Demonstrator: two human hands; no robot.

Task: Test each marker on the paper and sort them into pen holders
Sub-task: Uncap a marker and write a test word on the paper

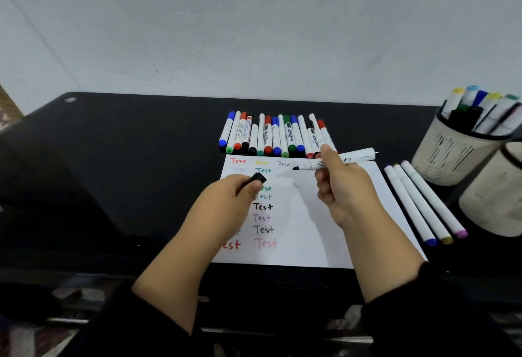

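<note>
My right hand (341,187) grips an uncapped white marker with a black tip (358,156), held level above the white paper (347,232), tip pointing left. My left hand (228,195) pinches its black cap (258,178) over the paper's left part. The paper carries several coloured "Test" words in columns. Behind the paper a row of several capped whiteboard markers (276,136) lies side by side. Three white markers (423,204) lie to the right of the paper. A beige mesh pen holder (446,156) at the far right holds several markers; a second pen holder (491,201) stands in front of it.
The black desk (113,173) stretches to the left and meets a white wall at the back. The two holders stand close together at the right edge of view. My dark sleeves cover both forearms near the desk's front edge.
</note>
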